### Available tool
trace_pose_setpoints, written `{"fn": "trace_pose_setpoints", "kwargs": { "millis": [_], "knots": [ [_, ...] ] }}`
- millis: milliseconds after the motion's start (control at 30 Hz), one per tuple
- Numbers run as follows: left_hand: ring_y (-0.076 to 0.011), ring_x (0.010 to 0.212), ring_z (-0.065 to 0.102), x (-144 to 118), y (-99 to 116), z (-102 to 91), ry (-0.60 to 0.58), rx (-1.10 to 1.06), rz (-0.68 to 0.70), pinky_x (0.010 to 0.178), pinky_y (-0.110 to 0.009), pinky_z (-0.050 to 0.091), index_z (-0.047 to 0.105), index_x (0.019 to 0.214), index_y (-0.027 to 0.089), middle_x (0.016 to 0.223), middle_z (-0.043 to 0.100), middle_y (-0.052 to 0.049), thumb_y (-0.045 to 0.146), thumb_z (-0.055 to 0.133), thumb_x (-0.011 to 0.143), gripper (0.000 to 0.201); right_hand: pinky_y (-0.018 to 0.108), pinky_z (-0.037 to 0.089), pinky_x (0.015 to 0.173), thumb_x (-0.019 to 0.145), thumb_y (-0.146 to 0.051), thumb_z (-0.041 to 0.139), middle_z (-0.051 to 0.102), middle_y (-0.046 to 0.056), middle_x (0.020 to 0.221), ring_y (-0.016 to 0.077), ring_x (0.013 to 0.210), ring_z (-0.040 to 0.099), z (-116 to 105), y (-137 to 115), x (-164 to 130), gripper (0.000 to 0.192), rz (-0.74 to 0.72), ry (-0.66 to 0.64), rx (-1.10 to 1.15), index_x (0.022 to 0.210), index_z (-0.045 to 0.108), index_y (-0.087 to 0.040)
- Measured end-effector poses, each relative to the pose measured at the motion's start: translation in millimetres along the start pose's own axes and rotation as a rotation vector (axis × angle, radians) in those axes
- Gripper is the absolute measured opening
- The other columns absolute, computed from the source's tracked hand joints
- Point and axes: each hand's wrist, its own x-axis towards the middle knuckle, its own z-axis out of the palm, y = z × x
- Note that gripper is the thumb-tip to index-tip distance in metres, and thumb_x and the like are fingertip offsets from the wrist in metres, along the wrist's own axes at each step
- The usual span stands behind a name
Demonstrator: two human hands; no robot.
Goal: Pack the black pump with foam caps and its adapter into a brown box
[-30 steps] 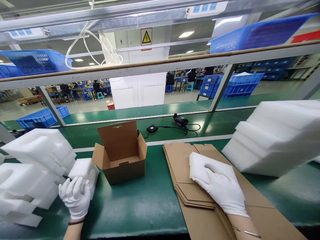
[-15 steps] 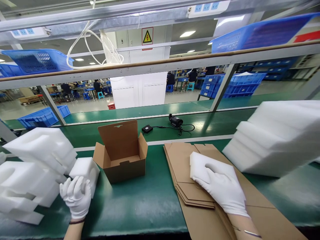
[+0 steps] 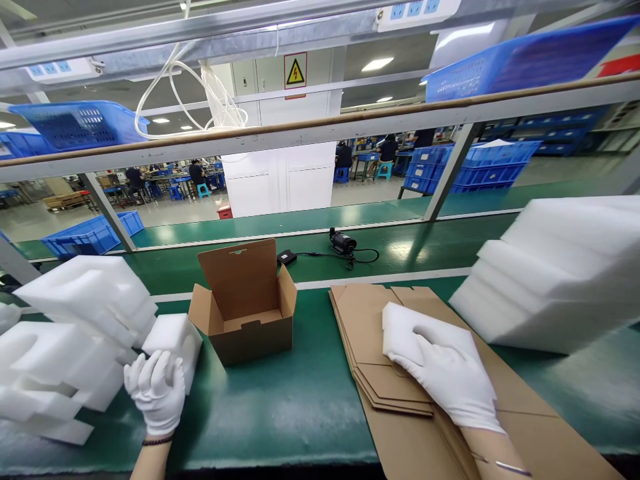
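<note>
- Leftward along the green belt (image 3: pixel 410 250) slide the black pump (image 3: pixel 343 241), its cable and the small black box (image 3: pixel 286 257) on that cable; the small box now sits just beside the carton's right flap in view, whereas a second ago it lay clear of it.
- Both gloved hands keep nearly the same pose as before — only a slight shift of the whole view shows.
- Right hand (image 3: pixel 453 383): closed over a white foam piece (image 3: pixel 397 327), thumb along its near edge and fingers by its rounded cutout; it has hold of the piece above the flattened cardboard (image 3: pixel 357 313).
- Left hand (image 3: pixel 156 393): fingers curled inward, just in front of a white foam block (image 3: pixel 167 330); whether it grips the block, or merely rests against it, I cannot tell.
- Brown carton (image 3: pixel 253 347): upright on the green table (image 3: pixel 280 413) between the hands, lid raised at the back, side flaps spread, its visible floor bare.
- Cut foam shapes (image 3: pixel 95 287) crowd the left side, beyond the left hand and outward from it.
- Stacked foam (image 3: pixel 565 280) leans at the far right — beside the cardboard.
- Blue baskets (image 3: pixel 85 123) sit on the shelf above; seated people work in the background.
</note>
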Motion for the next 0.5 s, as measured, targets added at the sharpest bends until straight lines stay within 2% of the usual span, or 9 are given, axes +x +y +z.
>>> {"fn": "trace_pose_setpoints", "kwargs": {
  "millis": [133, 200, 267, 367, 500],
  "knots": [
    [-0.0416, 0.141, 0.060, 0, 0, -0.5, -0.006, 0.005, 0.003, 0.128, -0.069, 0.039, 0.063, 0.145, 0.014, 0.121, 0.072, -0.019, 0.018, 0.089, 0.089, 0.062, 0.052, 0.055, 0.088, 0.100, -0.070, 0.046, 0.076, 0.016, 0.086, 0.0394, 0.088, 0.075, -2, 0, -2, 0.070, -0.006, -0.031, -0.026, 0.130, 0.072, -0.013],
    [-0.0412, 0.140, 0.061, 2, 1, -0.4, -0.003, 0.002, 0.001, 0.128, -0.069, 0.039, 0.062, 0.145, 0.015, 0.120, 0.072, -0.018, 0.018, 0.088, 0.090, 0.062, 0.055, 0.057, 0.093, 0.100, -0.063, 0.042, 0.078, 0.020, 0.099, 0.0411, 0.097, 0.075, 0, 5, -5, 0.075, -0.031, -0.022, -0.008, 0.141, 0.067, -0.006],
    [-0.0408, 0.140, 0.060, 4, 1, -0.2, 0.003, 0.000, 0.007, 0.128, -0.068, 0.040, 0.062, 0.145, 0.015, 0.119, 0.072, -0.018, 0.018, 0.089, 0.089, 0.062, 0.055, 0.057, 0.104, 0.099, -0.053, 0.041, 0.077, 0.023, 0.122, 0.0414, 0.113, 0.073, 3, 14, -7, 0.072, -0.072, 0.000, 0.020, 0.144, 0.066, -0.003],
    [-0.0406, 0.141, 0.060, 7, 3, -0.4, 0.009, 0.006, 0.031, 0.129, -0.066, 0.038, 0.063, 0.144, 0.010, 0.118, 0.072, -0.020, 0.018, 0.089, 0.089, 0.061, 0.049, 0.055, 0.118, 0.090, -0.036, 0.047, 0.067, 0.017, 0.149, 0.0374, 0.135, 0.067, 6, 28, -8, 0.065, -0.136, -0.016, 0.062, 0.145, 0.070, -0.009],
    [-0.0393, 0.143, 0.058, 10, 4, -2.2, 0.012, 0.012, 0.049, 0.131, -0.064, 0.037, 0.063, 0.143, 0.009, 0.116, 0.072, -0.019, 0.017, 0.089, 0.090, 0.060, 0.047, 0.051, 0.126, 0.072, -0.022, 0.053, 0.063, 0.010, 0.157, 0.0350, 0.146, 0.059, 2, 33, -3, 0.075, -0.148, -0.089, 0.102, 0.144, 0.074, -0.016]
  ]
}}
